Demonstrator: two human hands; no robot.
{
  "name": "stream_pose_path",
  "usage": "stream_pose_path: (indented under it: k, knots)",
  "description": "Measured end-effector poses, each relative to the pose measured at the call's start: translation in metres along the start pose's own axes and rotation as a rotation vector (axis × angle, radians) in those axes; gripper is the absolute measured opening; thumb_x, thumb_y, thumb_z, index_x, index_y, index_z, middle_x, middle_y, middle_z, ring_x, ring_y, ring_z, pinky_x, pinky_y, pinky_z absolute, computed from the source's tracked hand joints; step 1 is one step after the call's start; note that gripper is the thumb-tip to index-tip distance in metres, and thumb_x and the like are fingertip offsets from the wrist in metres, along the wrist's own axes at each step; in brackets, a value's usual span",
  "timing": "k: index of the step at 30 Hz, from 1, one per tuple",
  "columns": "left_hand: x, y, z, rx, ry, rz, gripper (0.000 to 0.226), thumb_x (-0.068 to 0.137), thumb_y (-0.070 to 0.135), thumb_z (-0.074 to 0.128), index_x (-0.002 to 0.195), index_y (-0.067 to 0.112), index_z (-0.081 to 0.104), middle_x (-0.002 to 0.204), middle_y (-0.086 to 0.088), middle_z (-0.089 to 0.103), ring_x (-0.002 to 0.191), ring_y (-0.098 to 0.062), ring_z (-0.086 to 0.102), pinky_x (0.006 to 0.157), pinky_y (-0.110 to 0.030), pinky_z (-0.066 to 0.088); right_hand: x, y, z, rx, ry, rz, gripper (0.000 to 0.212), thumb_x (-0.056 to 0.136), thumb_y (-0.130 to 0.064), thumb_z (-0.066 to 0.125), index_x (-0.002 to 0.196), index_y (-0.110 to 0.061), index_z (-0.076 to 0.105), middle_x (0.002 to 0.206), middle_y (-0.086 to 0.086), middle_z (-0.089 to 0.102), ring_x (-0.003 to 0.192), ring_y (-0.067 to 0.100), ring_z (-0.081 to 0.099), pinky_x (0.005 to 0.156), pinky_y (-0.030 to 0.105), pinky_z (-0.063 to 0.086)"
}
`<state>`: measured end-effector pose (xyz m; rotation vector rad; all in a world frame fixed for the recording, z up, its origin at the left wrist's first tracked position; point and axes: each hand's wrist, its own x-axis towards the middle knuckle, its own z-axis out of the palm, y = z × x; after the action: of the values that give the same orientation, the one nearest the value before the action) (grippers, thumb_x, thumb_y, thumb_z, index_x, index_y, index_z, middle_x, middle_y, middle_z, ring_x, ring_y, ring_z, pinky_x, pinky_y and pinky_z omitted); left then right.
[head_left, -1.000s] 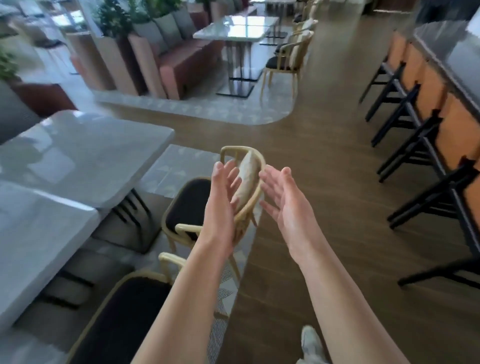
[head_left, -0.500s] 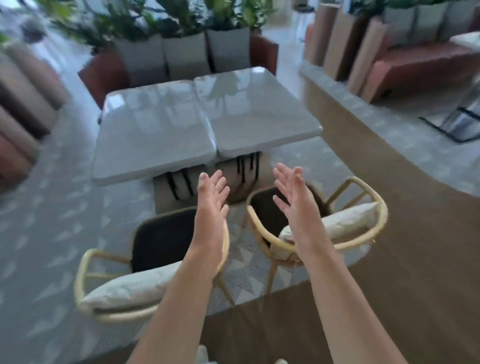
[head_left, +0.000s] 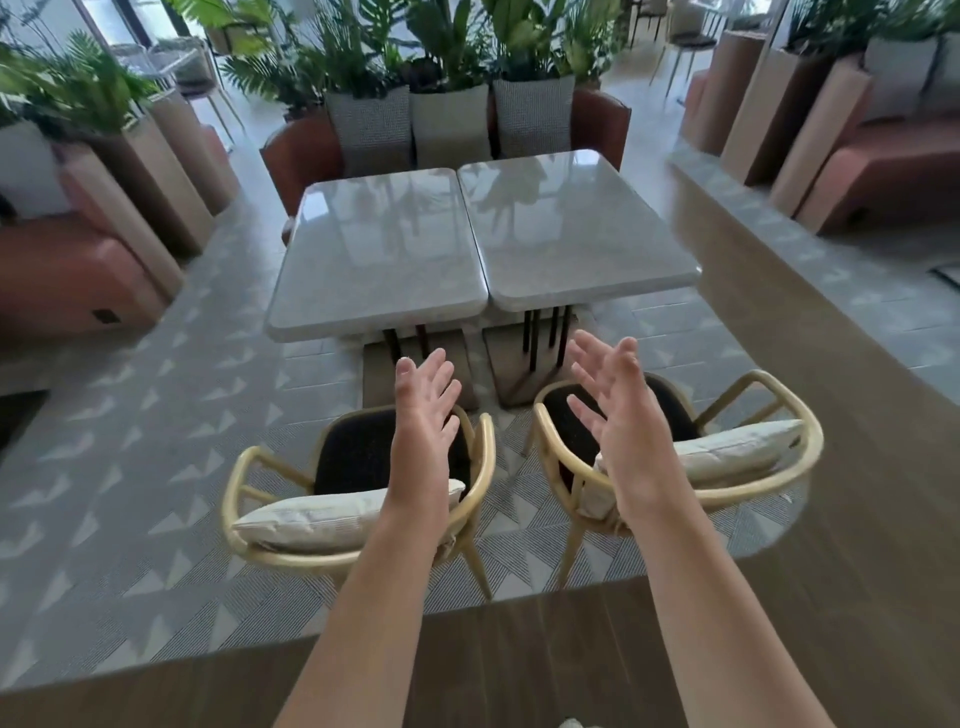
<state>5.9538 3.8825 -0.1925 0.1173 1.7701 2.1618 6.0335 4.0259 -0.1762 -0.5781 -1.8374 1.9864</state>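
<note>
Two empty, spread hands, left hand (head_left: 423, 415) and right hand (head_left: 618, 415), hover above two rattan chairs (head_left: 358, 558) at centre frame, grey tables (head_left: 379, 260) and planters (head_left: 452, 130) behind.

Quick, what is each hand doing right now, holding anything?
Left hand: open, holding nothing.
Right hand: open, holding nothing.

Head camera looks forward-down, close over left hand (head_left: 423, 415) and right hand (head_left: 618, 410).

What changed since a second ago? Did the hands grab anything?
The person has turned from the aisle to face the two tables, so the left hand now hovers over the left chair and the right hand over the right chair. Nothing taken or let go. Both hands stayed open and empty.
</note>
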Motion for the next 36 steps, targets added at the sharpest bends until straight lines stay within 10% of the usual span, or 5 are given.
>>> stream_pose_path:
  k: [36]
  knots:
    - [-0.073, -0.028, 0.172, 0.024, 0.248, 0.162, 0.083, 0.091, 0.079, 0.02, 0.152, 0.027, 0.041, 0.159, 0.004, 0.041, 0.143, -0.011, 0.04, 0.124, -0.042, 0.021, 0.016, -0.034, -0.175, 0.039, -0.31, 0.001, 0.053, 0.099, -0.047, 0.039, 0.144, -0.021, 0.049, 0.143, -0.007, 0.054, 0.133, 0.006, 0.047, 0.116, 0.04, 0.038]
